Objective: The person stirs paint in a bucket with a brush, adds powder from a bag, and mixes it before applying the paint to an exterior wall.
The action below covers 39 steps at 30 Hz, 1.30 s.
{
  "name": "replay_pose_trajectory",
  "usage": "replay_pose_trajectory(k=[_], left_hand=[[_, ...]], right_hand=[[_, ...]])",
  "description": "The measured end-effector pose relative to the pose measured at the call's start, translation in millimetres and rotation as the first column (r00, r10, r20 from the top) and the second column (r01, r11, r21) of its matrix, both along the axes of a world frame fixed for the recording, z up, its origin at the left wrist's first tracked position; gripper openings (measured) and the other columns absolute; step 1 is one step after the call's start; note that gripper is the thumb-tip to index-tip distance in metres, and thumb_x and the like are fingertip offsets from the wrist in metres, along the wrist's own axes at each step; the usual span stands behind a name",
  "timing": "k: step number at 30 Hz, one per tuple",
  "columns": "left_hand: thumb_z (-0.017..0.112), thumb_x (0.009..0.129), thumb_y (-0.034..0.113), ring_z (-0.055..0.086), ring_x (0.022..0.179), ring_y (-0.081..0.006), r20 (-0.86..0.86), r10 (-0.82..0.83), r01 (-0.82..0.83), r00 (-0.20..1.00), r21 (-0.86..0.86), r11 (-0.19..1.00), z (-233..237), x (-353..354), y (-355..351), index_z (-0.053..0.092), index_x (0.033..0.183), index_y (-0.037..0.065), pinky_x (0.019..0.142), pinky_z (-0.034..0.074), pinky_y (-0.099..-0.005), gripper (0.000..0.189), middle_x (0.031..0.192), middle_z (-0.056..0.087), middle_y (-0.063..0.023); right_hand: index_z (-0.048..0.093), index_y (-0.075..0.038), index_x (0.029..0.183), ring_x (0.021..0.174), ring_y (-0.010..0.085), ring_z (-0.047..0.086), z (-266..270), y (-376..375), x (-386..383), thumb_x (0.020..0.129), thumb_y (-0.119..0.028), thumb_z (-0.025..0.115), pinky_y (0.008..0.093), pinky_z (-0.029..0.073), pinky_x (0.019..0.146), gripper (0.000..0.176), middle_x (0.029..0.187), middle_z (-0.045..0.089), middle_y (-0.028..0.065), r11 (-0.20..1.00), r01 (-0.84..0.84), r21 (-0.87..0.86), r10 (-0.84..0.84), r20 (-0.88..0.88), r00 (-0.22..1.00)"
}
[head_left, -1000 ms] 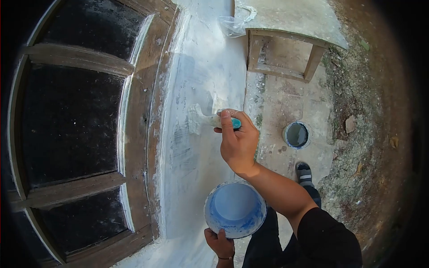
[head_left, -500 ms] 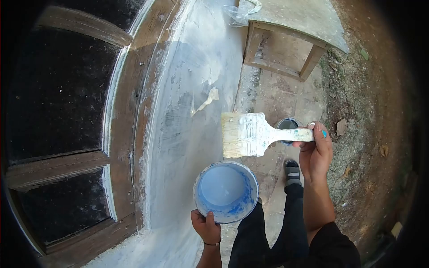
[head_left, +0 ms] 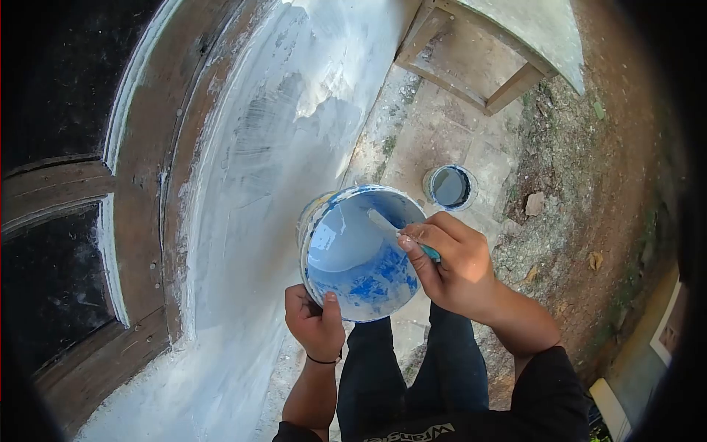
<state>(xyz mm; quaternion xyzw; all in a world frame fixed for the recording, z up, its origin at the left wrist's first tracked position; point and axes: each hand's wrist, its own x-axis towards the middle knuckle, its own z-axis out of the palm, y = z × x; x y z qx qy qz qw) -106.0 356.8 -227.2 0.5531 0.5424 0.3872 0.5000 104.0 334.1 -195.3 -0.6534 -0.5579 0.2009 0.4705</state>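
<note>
My left hand (head_left: 317, 321) grips the lower left rim of a paint bucket (head_left: 364, 283), thumb over the edge. The bucket is tilted, with pale blue-white paint inside and bright blue stains on its inner wall. My right hand (head_left: 451, 267) is closed around the handle of a paintbrush (head_left: 384, 223) over the bucket's right side. The brush points down into the bucket, and its bristles are hidden. Left of the bucket runs a wall (head_left: 250, 184) streaked with white paint.
A wooden window frame (head_left: 140, 191) with dark panes lies at the left. A small container of grey liquid (head_left: 451, 187) sits on the tiled floor. A wooden table (head_left: 508, 81) stands at the top, and rough ground (head_left: 567, 221) lies to the right.
The brush has gone from level above the bucket to dipping into it, as my right hand moved left and down. The bucket has tilted and shifted up; the view has moved too.
</note>
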Motion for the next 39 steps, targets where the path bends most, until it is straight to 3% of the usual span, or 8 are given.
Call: replay_pose_trajectory(k=[4, 9, 20, 22, 26, 28, 30, 39], left_hand=[[0.054, 0.080, 0.002, 0.050, 0.066, -0.0065, -0.061, -0.034, 0.034, 0.998, -0.002, 0.999, 4, 2, -3, 0.042, 0.088, 0.000, 0.065, 0.043, -0.0217, 0.014, 0.078, 0.055, -0.0065], [0.060, 0.080, 0.005, 0.048, 0.060, -0.0050, -0.011, 0.051, -0.051, 0.999, 0.018, 0.999, 0, 5, -3, 0.043, 0.088, 0.000, 0.056, 0.040, -0.0185, 0.020, 0.071, 0.053, -0.0040], [0.054, 0.082, 0.000, 0.047, 0.060, -0.0051, -0.114, 0.079, -0.084, 0.990, -0.035, 0.996, -16, -7, 3, 0.042, 0.086, 0.001, 0.054, 0.038, -0.0188, 0.013, 0.073, 0.053, -0.0037], [0.051, 0.083, -0.001, 0.048, 0.061, -0.0053, -0.174, 0.071, -0.082, 0.982, -0.056, 0.995, -20, -8, 5, 0.042, 0.086, 0.001, 0.054, 0.038, -0.0183, 0.010, 0.074, 0.053, -0.0046], [0.050, 0.083, -0.001, 0.045, 0.052, -0.0046, -0.087, 0.101, -0.107, 0.991, -0.062, 0.992, -29, -10, 9, 0.041, 0.085, 0.003, 0.041, 0.035, -0.0184, 0.010, 0.071, 0.050, -0.0035], [0.049, 0.083, 0.000, 0.045, 0.049, -0.0046, -0.062, 0.106, -0.113, 0.992, -0.108, 0.988, -24, -6, 16, 0.040, 0.085, 0.003, 0.037, 0.034, -0.0187, 0.010, 0.071, 0.050, -0.0035], [0.051, 0.083, 0.001, 0.043, 0.045, -0.0065, 0.075, 0.199, -0.174, 0.977, -0.256, 0.951, -12, 0, 20, 0.038, 0.087, 0.003, 0.037, 0.034, -0.0198, 0.014, 0.071, 0.050, -0.0056], [0.046, 0.084, 0.008, 0.044, 0.043, -0.0074, 0.099, 0.197, -0.167, 0.975, -0.246, 0.955, -29, 8, 44, 0.036, 0.091, 0.003, 0.029, 0.031, -0.0205, 0.013, 0.078, 0.050, -0.0075]], right_hand=[[0.061, 0.000, 0.084, 0.059, 0.0244, 0.056, -18, 1, -22, 0.077, -0.002, 0.064, 0.0326, 0.046, 0.050, 0.009, 0.070, 0.054, 0.0099, 0.998, 0.055, -0.021, -0.054, 0.021, 0.998], [0.061, 0.000, 0.085, 0.058, 0.0245, 0.057, -40, -3, -42, 0.078, -0.002, 0.063, 0.0314, 0.047, 0.051, 0.008, 0.072, 0.056, 0.0104, 0.993, 0.120, -0.007, -0.120, -0.010, 0.993], [0.060, 0.004, 0.083, 0.059, 0.0188, 0.059, -34, -17, -32, 0.083, -0.001, 0.059, 0.0276, 0.046, 0.052, 0.004, 0.074, 0.059, 0.0124, 0.951, 0.299, 0.079, -0.283, -0.173, 0.944], [0.059, 0.005, 0.084, 0.063, 0.0162, 0.059, -47, -22, -32, 0.086, -0.003, 0.056, 0.0272, 0.049, 0.054, 0.008, 0.076, 0.059, 0.0118, 0.925, 0.361, -0.115, -0.365, -0.530, 0.765], [0.058, 0.006, 0.087, 0.067, 0.0160, 0.059, -61, -23, -38, 0.089, -0.007, 0.053, 0.0273, 0.052, 0.058, 0.014, 0.079, 0.059, 0.0112, 0.920, 0.372, -0.119, -0.366, -0.596, 0.715], [0.057, 0.006, 0.089, 0.069, 0.0178, 0.060, -63, -28, -40, 0.091, -0.012, 0.050, 0.0282, 0.055, 0.062, 0.019, 0.082, 0.058, 0.0116, 0.854, 0.442, -0.274, -0.436, -0.841, 0.321], [0.056, 0.005, 0.091, 0.070, 0.0183, 0.061, -73, -37, -38, 0.092, -0.015, 0.049, 0.0289, 0.056, 0.062, 0.021, 0.082, 0.059, 0.0116, 0.838, 0.455, -0.300, -0.433, -0.874, 0.221], [0.053, 0.000, 0.093, 0.071, 0.0215, 0.064, -102, -22, -26, 0.093, -0.022, 0.046, 0.0285, 0.057, 0.062, 0.023, 0.083, 0.060, 0.0119, 0.795, 0.541, -0.274, -0.097, -0.938, -0.332]])
